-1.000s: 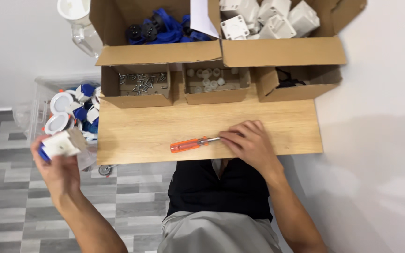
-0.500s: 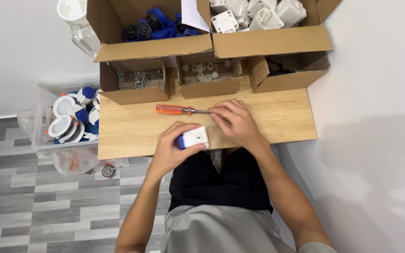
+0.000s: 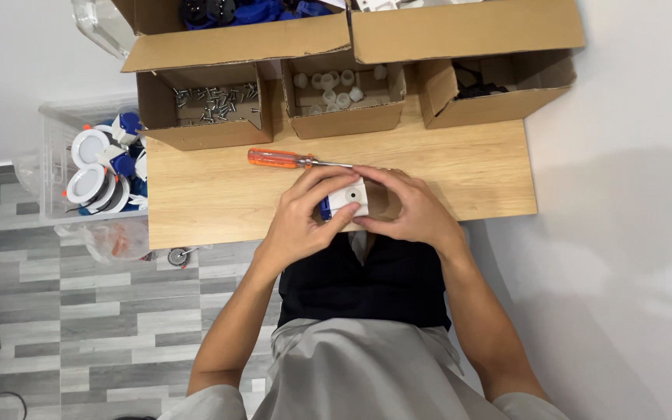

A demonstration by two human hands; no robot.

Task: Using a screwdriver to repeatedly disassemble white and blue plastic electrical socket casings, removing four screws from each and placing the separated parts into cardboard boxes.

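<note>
I see bare bench (image 3: 204,194) at the left of the frame, and more at the right beyond my hands. The orange-handled screwdriver (image 3: 289,160) lies just above them, barring a straight reach upward. Three open cardboard boxes (image 3: 196,128) wall off the top edge; the gaps between them look too narrow, I think.

Both hands (image 3: 359,210) clasp white part (image 3: 348,197) — tabletop.

We count three small open brown cardboard boxes along the table's far edge: left (image 3: 200,117), middle (image 3: 342,105), right (image 3: 488,97). Behind them stand two large brown cartons (image 3: 235,43) (image 3: 468,31). A clear plastic bin (image 3: 60,167) sits left of the table.
</note>
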